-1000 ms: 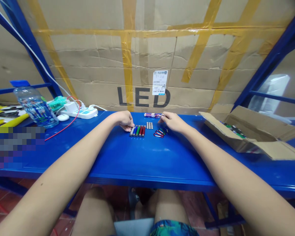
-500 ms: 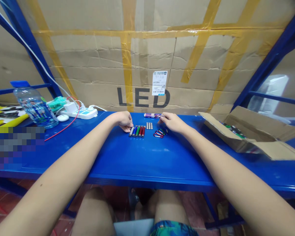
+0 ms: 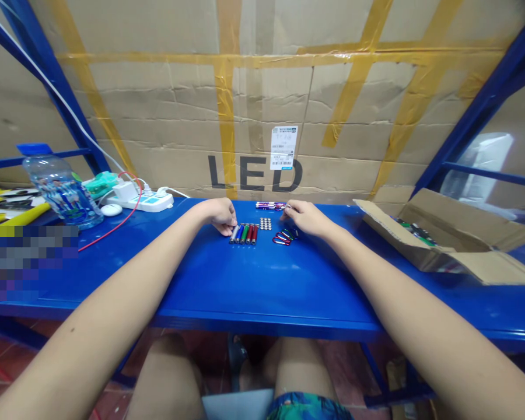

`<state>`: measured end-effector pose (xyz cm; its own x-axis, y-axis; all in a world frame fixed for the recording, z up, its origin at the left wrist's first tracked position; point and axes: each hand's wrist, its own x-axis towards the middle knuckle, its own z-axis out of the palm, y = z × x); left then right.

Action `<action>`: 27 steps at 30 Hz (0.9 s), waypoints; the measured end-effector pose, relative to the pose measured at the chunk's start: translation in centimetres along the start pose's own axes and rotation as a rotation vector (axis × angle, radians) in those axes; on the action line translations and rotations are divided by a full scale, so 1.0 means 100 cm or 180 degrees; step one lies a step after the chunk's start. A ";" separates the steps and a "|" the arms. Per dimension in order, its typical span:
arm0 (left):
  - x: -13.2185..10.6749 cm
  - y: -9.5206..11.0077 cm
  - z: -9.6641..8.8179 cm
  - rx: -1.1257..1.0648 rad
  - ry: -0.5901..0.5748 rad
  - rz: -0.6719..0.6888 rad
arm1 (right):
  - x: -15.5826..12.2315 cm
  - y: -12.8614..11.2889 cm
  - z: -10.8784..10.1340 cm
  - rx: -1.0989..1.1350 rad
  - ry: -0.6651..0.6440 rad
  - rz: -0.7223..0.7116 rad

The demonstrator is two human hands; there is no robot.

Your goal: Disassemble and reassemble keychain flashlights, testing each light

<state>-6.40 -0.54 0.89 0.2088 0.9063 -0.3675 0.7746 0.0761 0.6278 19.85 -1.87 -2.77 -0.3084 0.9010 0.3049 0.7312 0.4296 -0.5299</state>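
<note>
My left hand (image 3: pixel 221 216) rests on the table with its fingers curled, their tips against the left end of a row of small metal tubes. The tubes lie side by side: a silver tube (image 3: pixel 234 234), a blue tube (image 3: pixel 240 234), a green tube (image 3: pixel 245 234) and red ones (image 3: pixel 254 234). My right hand (image 3: pixel 305 217) is closed, fingertips by the right end of several shiny purple-red rods (image 3: pixel 269 205). Whether either hand grips anything is hidden. Small silver button cells (image 3: pixel 266 224) form a block between the hands. Coloured carabiners (image 3: pixel 282 237) lie below my right hand.
An open cardboard box (image 3: pixel 429 254) with small parts stands at right. On the left are a water bottle (image 3: pixel 63 192), a power strip (image 3: pixel 151 201), a red cable (image 3: pixel 114 226) and yellow-handled tools (image 3: pixel 21 219). A large carton (image 3: pixel 175 128) walls the blue table's (image 3: pixel 266 291) back.
</note>
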 end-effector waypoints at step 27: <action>-0.004 0.030 0.051 -0.0881 0.1097 0.2806 | -0.007 -0.028 0.002 0.1291 -0.0118 -0.0507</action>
<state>-1.09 -2.76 -0.60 0.4248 0.7534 0.5019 0.2490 -0.6302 0.7354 17.90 -3.73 -1.66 -0.4250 0.8200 0.3834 0.3767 0.5453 -0.7488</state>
